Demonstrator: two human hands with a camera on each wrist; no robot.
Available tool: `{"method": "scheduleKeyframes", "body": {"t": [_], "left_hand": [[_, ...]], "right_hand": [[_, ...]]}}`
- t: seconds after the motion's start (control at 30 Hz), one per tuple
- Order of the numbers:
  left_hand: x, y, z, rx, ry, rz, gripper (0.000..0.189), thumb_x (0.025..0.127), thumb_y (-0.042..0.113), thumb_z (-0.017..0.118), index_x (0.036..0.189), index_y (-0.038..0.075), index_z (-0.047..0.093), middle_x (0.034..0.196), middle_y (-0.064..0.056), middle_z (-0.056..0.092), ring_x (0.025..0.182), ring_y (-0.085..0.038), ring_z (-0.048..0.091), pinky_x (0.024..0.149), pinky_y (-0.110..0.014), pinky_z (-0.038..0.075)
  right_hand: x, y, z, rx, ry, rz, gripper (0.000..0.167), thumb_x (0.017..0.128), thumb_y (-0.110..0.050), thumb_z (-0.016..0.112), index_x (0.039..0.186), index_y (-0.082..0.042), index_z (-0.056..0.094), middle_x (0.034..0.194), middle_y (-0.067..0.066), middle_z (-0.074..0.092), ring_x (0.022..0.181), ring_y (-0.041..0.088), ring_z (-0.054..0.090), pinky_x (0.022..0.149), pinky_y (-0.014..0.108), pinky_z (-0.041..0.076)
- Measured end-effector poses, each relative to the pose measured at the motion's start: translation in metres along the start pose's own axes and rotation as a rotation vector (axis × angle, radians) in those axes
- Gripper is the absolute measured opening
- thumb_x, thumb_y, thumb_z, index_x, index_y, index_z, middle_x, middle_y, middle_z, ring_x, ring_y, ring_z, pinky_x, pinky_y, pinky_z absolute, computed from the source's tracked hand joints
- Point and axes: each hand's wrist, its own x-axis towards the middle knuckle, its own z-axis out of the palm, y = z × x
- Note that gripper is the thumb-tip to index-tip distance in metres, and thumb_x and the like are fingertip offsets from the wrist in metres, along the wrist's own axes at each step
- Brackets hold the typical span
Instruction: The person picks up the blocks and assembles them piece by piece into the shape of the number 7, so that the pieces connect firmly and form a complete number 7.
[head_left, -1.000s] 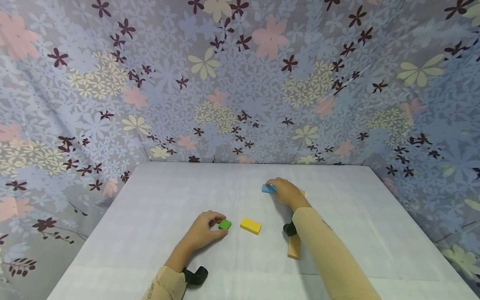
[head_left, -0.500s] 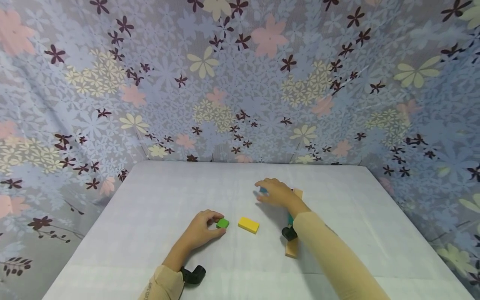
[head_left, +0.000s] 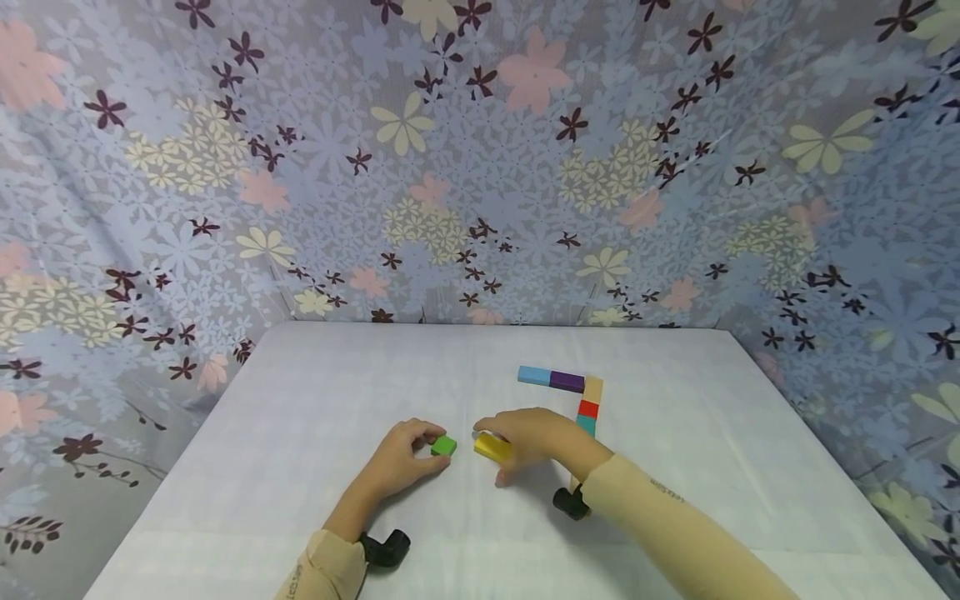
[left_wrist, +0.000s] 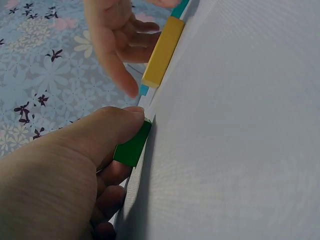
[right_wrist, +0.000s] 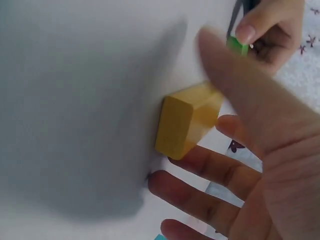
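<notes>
My left hand point(head_left: 401, 457) pinches a small green block point(head_left: 444, 447) between thumb and fingers at the table's middle. In the left wrist view the thumb lies on the green block point(left_wrist: 133, 146). My right hand point(head_left: 538, 436) is spread over a yellow block point(head_left: 491, 448) just to the right. In the right wrist view the thumb stands apart from the yellow block point(right_wrist: 175, 127), while the other fingers lie close along its far side. Whether those fingers touch it I cannot tell.
Beyond the right hand, a light blue block point(head_left: 534, 376) and a purple block point(head_left: 567, 382) lie end to end. They meet a column with a tan block point(head_left: 593, 389), a red block point(head_left: 588, 409) and a teal block point(head_left: 586, 425). The right arm partly covers this column.
My right hand has let go of the light blue block and come nearer and leftward to the yellow block. The left hand still holds the green block in place.
</notes>
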Motion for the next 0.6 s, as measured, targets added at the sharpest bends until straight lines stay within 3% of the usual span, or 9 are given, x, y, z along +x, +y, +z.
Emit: {"method": "scheduleKeyframes", "body": {"t": [0.13, 0.6], "left_hand": [[-0.0006, 0.0000, 0.0001, -0.003, -0.002, -0.006, 0.035, 0.083, 0.032, 0.080, 0.113, 0.019, 0.070, 0.102, 0.008, 0.065, 0.097, -0.009, 0.055, 0.089, -0.033, 0.049], [-0.0016, 0.0004, -0.0004, -0.002, 0.001, -0.019, 0.034, 0.082, 0.031, 0.080, 0.112, 0.019, 0.070, 0.100, 0.008, 0.065, 0.097, -0.009, 0.055, 0.090, -0.035, 0.049]], "right_hand": [[-0.0004, -0.0036, 0.0044, -0.066, 0.031, -0.024, 0.067, 0.080, -0.037, 0.083, 0.139, -0.031, 0.051, 0.118, -0.009, 0.064, 0.097, 0.010, 0.056, 0.095, 0.039, 0.049], [0.0068, 0.0055, 0.0047, 0.001, 0.063, -0.041, 0.048, 0.090, -0.017, 0.072, 0.131, -0.032, 0.053, 0.112, -0.006, 0.061, 0.100, 0.013, 0.058, 0.101, 0.042, 0.049]]}}
